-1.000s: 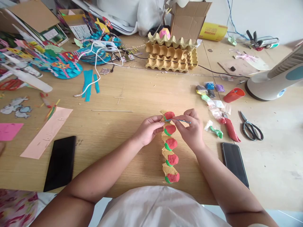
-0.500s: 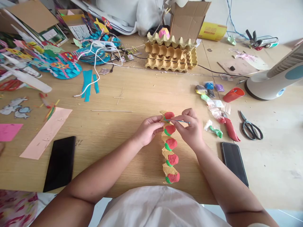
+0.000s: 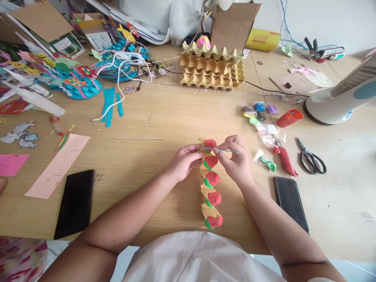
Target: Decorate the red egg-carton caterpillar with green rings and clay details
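Note:
A strip cut from an egg carton runs lengthwise before me, its several cups covered with red clay and edged with green. My left hand pinches the strip's far end from the left side, thumb on the near side. In my right hand a thin blue stick is gripped between thumb and fingers. The stick's tip lies over the farthest cup's red clay, around its green edge; whether it presses in I cannot tell.
Scissors, a red-handled tool, clay packets and a phone lie at right. Another phone and a pink paper strip lie at left. Egg cartons stand behind; thin sticks lie on the table.
The blue stick has shifted slightly over the farthest cup, with small movement of my right fingers. My left hand keeps its hold on the strip.

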Motion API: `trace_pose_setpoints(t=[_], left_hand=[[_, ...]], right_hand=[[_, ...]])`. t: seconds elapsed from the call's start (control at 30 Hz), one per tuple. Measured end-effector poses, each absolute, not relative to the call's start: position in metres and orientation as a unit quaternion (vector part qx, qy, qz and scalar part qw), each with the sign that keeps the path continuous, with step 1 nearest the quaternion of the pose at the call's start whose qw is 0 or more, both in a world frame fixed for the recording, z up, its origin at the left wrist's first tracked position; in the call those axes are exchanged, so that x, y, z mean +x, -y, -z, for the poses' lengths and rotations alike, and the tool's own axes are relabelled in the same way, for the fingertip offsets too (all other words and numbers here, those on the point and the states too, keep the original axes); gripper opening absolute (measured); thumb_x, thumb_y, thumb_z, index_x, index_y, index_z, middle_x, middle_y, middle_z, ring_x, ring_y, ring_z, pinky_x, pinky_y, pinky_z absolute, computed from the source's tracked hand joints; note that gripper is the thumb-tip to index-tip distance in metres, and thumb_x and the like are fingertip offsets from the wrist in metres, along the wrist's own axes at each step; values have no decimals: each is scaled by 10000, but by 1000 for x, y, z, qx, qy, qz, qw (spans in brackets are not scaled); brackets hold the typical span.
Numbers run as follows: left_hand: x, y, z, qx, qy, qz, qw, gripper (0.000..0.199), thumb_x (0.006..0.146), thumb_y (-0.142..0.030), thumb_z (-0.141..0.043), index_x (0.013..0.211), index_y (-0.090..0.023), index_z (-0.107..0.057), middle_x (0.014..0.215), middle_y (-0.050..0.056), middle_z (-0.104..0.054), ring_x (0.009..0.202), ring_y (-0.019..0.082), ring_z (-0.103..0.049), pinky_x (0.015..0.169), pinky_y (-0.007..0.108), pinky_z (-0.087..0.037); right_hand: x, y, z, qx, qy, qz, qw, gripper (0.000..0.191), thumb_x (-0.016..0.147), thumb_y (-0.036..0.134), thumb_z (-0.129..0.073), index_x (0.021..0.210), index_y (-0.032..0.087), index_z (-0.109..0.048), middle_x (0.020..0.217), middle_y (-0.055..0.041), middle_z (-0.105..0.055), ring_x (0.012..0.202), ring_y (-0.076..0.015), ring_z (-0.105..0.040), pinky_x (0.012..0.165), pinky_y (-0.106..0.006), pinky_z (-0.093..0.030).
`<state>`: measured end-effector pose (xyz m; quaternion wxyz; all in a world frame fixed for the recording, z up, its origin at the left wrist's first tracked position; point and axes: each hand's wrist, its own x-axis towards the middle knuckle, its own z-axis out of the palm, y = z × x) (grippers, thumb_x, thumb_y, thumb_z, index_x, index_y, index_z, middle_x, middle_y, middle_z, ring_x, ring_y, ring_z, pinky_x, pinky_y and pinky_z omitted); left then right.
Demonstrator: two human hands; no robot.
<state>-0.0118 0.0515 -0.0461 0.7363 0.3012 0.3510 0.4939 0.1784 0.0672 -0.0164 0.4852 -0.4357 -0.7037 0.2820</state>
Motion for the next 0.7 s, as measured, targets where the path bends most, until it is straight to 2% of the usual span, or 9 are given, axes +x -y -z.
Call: trace_pose_setpoints(t=[0.13, 0.7], left_hand=[[-11, -51, 43, 302, -349, -492, 738, 302, 786, -235, -825, 1085, -194, -840, 1069, 83, -824, 926, 206, -762, 828, 291, -581], [-12, -50, 44, 323, -349, -478, 738, 345, 806, -251, -809, 1146, -196, -826, 1169, 86, -805, 972, 199, -747, 872, 283, -574]], right_hand=[[178, -68, 19, -431, 705, -292, 482, 110, 907, 316, -769, 824, 258, -727, 871, -29, -545, 865, -223, -567, 819, -414, -498], [175, -66, 17, -450, 709, -234, 490, 98, 900, 207, -750, 814, 240, -717, 847, -15, -527, 824, -200, -565, 771, -391, -510]])
